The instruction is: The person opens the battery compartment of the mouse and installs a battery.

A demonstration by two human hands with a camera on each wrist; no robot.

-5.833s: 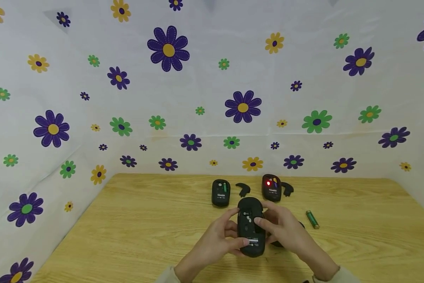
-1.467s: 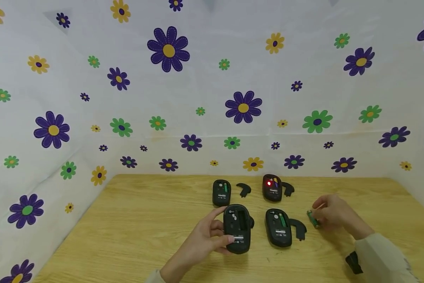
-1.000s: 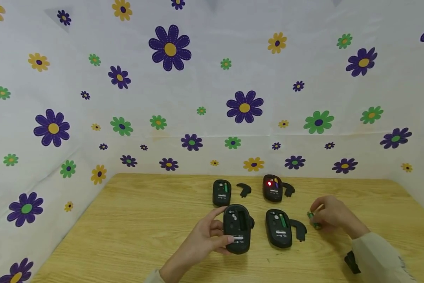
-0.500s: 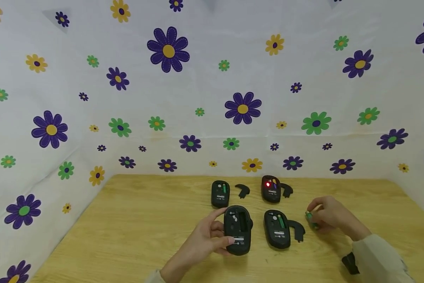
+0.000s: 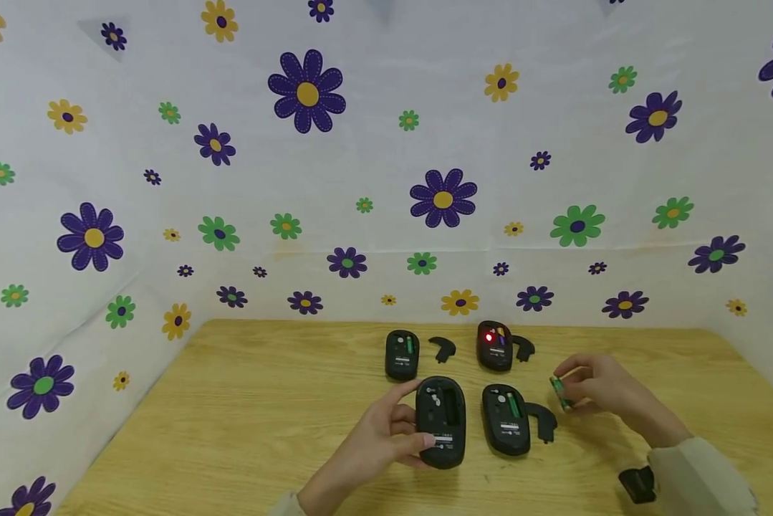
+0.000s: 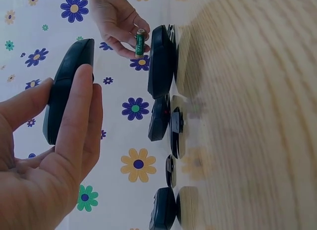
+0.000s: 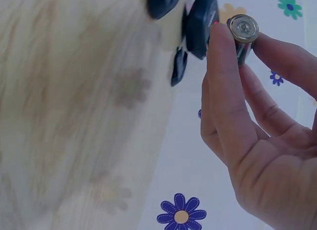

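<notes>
My left hand holds a black computer mouse above the table, its underside turned up toward the head camera. The mouse's battery slot is uncovered and dark, with no battery showing in it. To the right, my right hand pinches a green battery between thumb and fingers. In the right wrist view the flat end of the battery faces the camera. Between the hands a second mouse lies upside down with a green battery in its slot, its curved cover beside it.
Farther back on the wooden table lie an upturned mouse holding a green battery and another mouse with a lit red sensor. Each has a loose curved cover on its right. A small black piece is by the right sleeve.
My right hand came to the battery lying on the right, took hold of it and has lifted it slightly leftward. The left hand has shifted the mouse slightly right.
</notes>
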